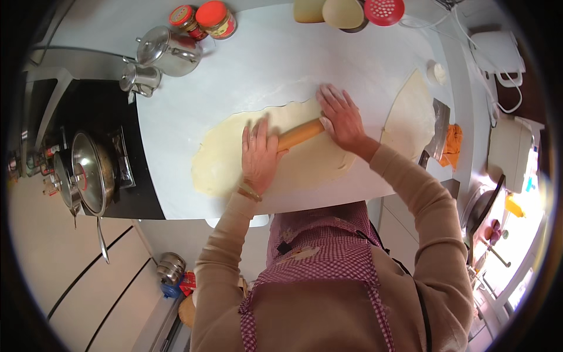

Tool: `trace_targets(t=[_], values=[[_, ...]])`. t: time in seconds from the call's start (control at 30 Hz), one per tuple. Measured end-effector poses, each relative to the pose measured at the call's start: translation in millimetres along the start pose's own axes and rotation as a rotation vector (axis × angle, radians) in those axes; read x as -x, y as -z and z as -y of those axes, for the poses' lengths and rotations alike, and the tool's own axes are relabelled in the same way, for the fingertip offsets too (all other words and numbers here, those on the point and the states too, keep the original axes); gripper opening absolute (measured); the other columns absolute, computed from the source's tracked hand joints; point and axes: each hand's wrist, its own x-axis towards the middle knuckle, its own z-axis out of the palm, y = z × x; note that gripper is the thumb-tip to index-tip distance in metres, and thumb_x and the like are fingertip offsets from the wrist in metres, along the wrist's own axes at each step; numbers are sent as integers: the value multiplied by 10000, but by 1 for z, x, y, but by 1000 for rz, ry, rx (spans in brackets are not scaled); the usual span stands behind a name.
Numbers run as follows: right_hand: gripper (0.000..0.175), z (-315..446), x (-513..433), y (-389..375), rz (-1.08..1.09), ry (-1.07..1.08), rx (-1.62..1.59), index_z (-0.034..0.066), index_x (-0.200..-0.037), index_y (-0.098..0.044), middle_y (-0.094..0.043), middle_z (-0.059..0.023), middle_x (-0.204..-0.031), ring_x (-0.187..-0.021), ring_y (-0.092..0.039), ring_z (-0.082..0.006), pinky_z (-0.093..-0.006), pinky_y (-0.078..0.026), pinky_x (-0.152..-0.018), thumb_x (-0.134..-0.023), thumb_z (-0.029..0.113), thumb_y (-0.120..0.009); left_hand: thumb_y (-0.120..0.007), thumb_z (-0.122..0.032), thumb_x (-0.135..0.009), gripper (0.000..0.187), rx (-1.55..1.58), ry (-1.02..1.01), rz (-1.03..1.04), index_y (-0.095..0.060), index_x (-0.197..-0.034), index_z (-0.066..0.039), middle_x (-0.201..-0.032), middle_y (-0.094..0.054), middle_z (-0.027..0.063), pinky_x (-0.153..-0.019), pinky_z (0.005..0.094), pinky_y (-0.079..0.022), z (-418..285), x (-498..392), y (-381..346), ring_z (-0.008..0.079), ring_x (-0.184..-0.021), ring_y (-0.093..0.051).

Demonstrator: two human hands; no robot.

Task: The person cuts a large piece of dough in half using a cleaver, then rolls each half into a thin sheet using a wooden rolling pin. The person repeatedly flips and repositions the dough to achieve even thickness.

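Observation:
A large, thin sheet of pale dough (220,154) lies on the white countertop (264,57), with flour traces beyond its far edge. Across the sheet rests a wooden rolling pin (301,133), tilted up to the right. My left hand (260,154) lies over the pin's left end, fingers pointing away from me. At the pin's right end is my right hand (339,115), its fingers spread flat and thumb against the wood. The palms hide both pin ends; neither hand's fingers are seen wrapped around it. A second, folded-looking piece of dough (409,119) lies at the right.
A metal dough scraper or blade (440,127) and an orange cloth (451,145) lie right of the second dough. Steel teapots (169,50) and red-lidded jars (216,20) stand at the back left. A lidded pan (93,171) sits on the black stove (101,105).

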Motion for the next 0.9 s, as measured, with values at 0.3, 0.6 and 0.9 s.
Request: trace_targets(t=[0.3, 0.6, 0.9], values=[[632, -12, -103, -30, -211, -44, 7, 57, -1596, -388, -371, -180, -1674, -1569, -326, -351, -577, -253, -1274, -1034, 264, -589, -770, -409, -906, 548, -145, -104, -34, -627, -1319, -79, -1529, -485, 166, -1264, 562, -283, 57, -49, 7, 360, -1417, -469], [620, 28, -107, -32, -231, 20, 54, 58, -1579, -430, -435, -168, -1641, -1540, -380, -346, -576, -274, -1266, -1024, 261, -616, -807, -345, -883, 527, -40, -49, -107, -644, -1296, -61, -1572, -459, 166, -1262, 575, -282, 81, -27, 18, 369, -1431, -452], [707, 96, -24, -23, 139, 86, -40, 66, -1610, -404, -373, -163, -1689, -1591, -313, -319, -565, -245, -1285, -986, 277, -664, -881, -389, -769, 624, -27, 50, -30, -641, -1246, -68, -1593, -443, 181, -1269, 605, -279, 80, 62, 14, 338, -1428, -468]])
